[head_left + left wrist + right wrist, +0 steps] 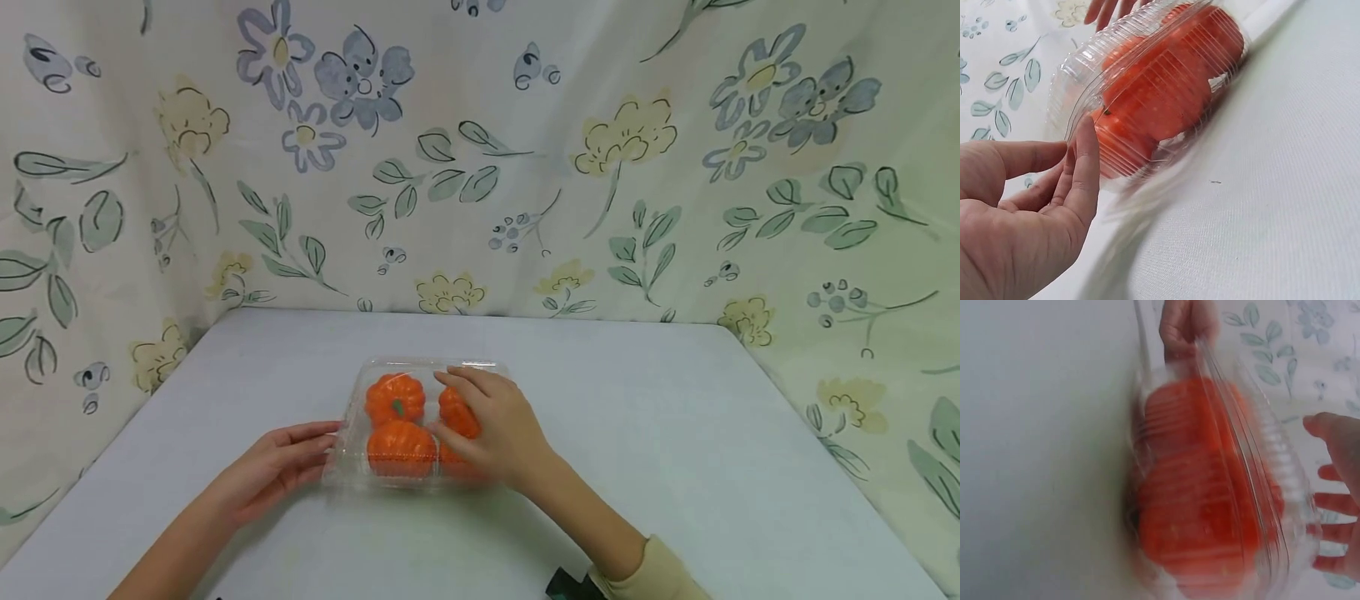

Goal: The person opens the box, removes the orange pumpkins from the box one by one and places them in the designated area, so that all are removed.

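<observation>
Box (345, 454) — clear plastic, lidded, one. On the table (675, 433), between the hands, left of the table's middle. Whether its base lies flat or is slightly raised cannot be told.

Pumpkins (395, 398) — orange, four, inside the box in two rows; the right pair partly hidden in the head view.

Lid (1288, 469) — over the pumpkins. Whether its edge is snapped fast cannot be told.

Left hand (281, 467) — at the box's left side; thumb and fingertips pinching the rim (1082, 106).

Right hand (498, 425) — over the box's right half; fingers spread, thumb held apart, gripping nothing. Fingertip contact with the lid: unclear.

Sleeve (652, 575) — pale, on the right forearm. Black item beside it, partly in view.

Cloth (465, 225) — floral, behind the table.

Hazards, as judged:

Swing — a pull by the left pinch alone would likely turn the box, the right side having no grip.

Slip — the rim looks thin and smooth; the fingertips could slide off.

Opening — lifting by the rim could part lid from base, should the edge be loose; pumpkins could then roll out.

Dent — the plastic looks flimsy; a hard press from the right hand could buckle the lid.

Shift — pumpkins sliding inside could tip the balance, if the box is tilted.
</observation>
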The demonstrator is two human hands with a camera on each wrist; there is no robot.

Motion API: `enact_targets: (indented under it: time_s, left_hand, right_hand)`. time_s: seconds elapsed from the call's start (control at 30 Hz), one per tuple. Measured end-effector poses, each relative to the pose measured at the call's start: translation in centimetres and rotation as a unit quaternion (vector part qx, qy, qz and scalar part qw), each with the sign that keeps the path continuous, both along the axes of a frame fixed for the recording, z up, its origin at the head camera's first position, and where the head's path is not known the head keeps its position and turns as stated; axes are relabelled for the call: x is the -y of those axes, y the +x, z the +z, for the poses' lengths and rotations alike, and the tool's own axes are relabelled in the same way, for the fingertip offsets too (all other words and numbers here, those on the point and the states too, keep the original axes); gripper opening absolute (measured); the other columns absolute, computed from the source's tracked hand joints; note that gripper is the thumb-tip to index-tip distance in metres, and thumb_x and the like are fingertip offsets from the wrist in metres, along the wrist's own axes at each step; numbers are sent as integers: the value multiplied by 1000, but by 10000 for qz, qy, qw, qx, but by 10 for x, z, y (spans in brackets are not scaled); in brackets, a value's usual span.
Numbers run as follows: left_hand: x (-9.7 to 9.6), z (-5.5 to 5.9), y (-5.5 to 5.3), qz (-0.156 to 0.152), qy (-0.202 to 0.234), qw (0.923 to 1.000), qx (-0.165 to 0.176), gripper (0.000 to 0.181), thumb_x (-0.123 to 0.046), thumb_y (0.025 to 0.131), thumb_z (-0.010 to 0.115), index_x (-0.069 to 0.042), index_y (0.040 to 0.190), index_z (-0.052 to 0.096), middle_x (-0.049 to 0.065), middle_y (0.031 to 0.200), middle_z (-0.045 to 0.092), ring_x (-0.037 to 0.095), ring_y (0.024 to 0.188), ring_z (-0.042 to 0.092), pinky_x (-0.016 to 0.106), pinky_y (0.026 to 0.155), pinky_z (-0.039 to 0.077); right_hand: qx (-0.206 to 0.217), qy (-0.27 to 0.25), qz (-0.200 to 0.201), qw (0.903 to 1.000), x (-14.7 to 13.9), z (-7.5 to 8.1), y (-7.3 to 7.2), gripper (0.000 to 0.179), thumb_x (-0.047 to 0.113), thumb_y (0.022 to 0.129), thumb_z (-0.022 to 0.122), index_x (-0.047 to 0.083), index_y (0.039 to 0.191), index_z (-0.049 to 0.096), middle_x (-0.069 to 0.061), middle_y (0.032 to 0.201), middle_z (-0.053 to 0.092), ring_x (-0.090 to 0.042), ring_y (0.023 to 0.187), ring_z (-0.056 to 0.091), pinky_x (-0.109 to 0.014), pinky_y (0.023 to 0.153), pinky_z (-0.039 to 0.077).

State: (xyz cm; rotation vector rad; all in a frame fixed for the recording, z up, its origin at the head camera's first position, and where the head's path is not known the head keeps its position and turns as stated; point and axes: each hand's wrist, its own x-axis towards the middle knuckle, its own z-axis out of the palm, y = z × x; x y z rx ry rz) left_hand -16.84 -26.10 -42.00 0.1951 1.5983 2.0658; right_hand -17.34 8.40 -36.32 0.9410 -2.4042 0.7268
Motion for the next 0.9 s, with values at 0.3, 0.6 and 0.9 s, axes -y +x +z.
enact_targets:
  time_s: [0.3, 0.6, 0.9]
  left_hand:
    - [6, -4, -1, -459, 449, 9979, -59, 36, 1, 110, 48, -17, 126, 74, -3, 129, 72, 10, 113, 71, 28, 98, 58]
    - [5, -6, 0, -409, 493, 9977, -222, 38, 2, 109, 47, -21, 122, 75, -5, 127, 73, 8, 109, 71, 25, 94, 59]
    - [0, -6, 1, -192, 454, 9987, -108, 36, 1, 110, 48, -18, 124, 76, -2, 126, 74, 9, 110, 71, 26, 94, 59]
  right_hand:
    - [-1510, 105, 569, 9868, 26, -12, 12, 31, 29, 83, 90, 13, 108, 80, 2, 106, 77, -14, 99, 71, -26, 92, 57]
    - [-2454, 741, 1030, 9611, 49, -25, 20, 26, 33, 83, 90, 21, 104, 80, 10, 105, 76, -9, 98, 68, -18, 90, 54]
    - [-2750, 946, 1065, 9508, 57, -29, 18, 25, 33, 85, 88, 24, 108, 81, 12, 106, 75, -8, 99, 67, -18, 87, 52]
